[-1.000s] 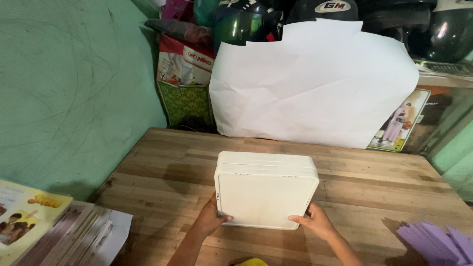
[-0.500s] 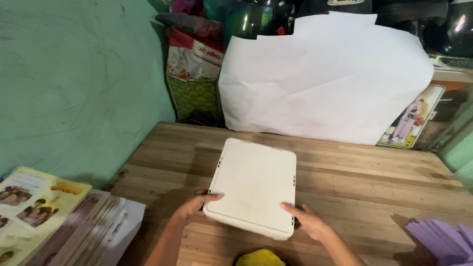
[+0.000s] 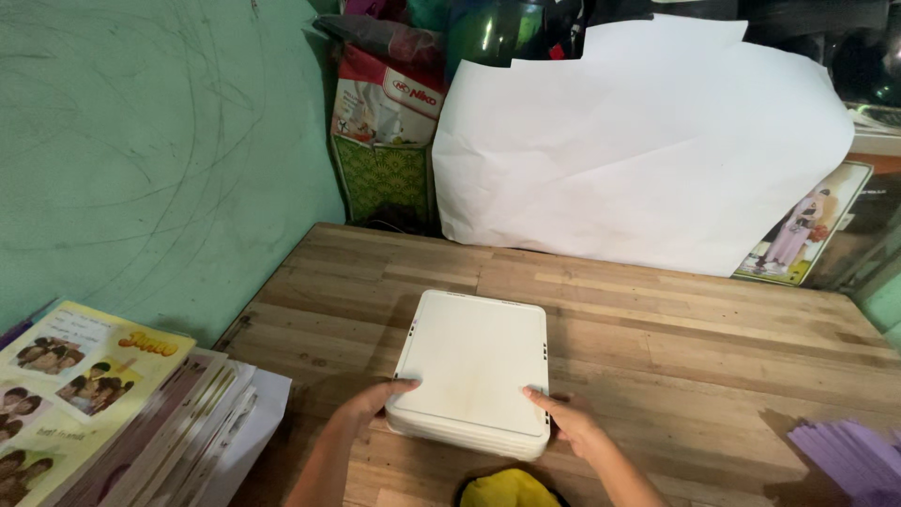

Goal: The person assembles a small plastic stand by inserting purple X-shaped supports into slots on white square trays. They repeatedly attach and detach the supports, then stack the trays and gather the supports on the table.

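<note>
Wooden table (image 3: pixel 713 347) against green wall (image 3: pixel 150 160) bears white case (image 3: pixel 472 366).

One white flat box (image 3: pixel 472 361), two hands, one white paper sheet (image 3: pixel 638 141), one wooden table (image 3: pixel 713 347).

Purple paper stack (image 3: pixel 849 457): cut off by right and bottom edges. Yellow object (image 3: pixel 508 489): cropped at bottom, kind unclear. Booklet pile (image 3: pixel 113 413): cut by left edge. Dark items (image 3: pixel 526 28) behind white sheet (image 3: pixel 638 141): mostly hidden.
</note>
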